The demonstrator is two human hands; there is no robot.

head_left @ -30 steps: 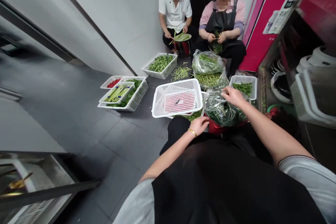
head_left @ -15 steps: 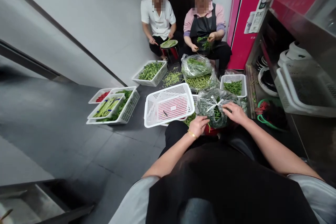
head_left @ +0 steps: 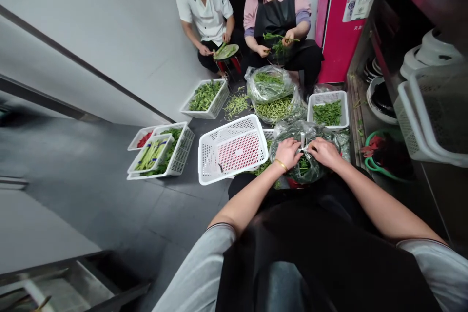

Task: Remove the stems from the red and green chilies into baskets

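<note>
Left hand and right hand pinch the whitish, upright neck (midway between them) of the rounded, clear plastic bag of leafy greens.

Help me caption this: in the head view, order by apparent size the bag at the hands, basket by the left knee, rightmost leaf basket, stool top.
1. Knee basket and bag: too alike to rank, as left hand and right hand partly hide the bag.
2. Leaf basket.
3. Stool top.
</note>
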